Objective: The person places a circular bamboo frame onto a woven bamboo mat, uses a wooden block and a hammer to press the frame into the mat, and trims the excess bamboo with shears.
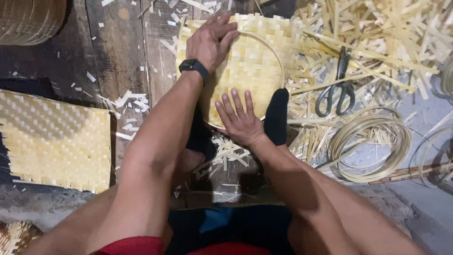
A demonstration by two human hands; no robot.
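A square woven bamboo mat point(252, 66) lies on the floor in front of me, with a thin round bamboo hoop point(277, 56) lying on it. My left hand point(210, 40), a black watch on its wrist, lies flat on the mat's far left part at the hoop's edge. My right hand point(238, 118) presses flat on the mat's near edge, fingers spread. Neither hand grips anything. My two black-socked feet point(276, 115) rest against the near side of the mat, one on each side of the right hand.
Dark-handled scissors point(336, 92) lie right of the mat among loose bamboo strips point(377, 33). Coiled bamboo bands point(370, 141) sit at the right. A second woven mat point(54, 139) lies at the left, and a rounded woven basket point(30, 19) is at the top left. Offcuts litter the wooden planks point(118, 56).
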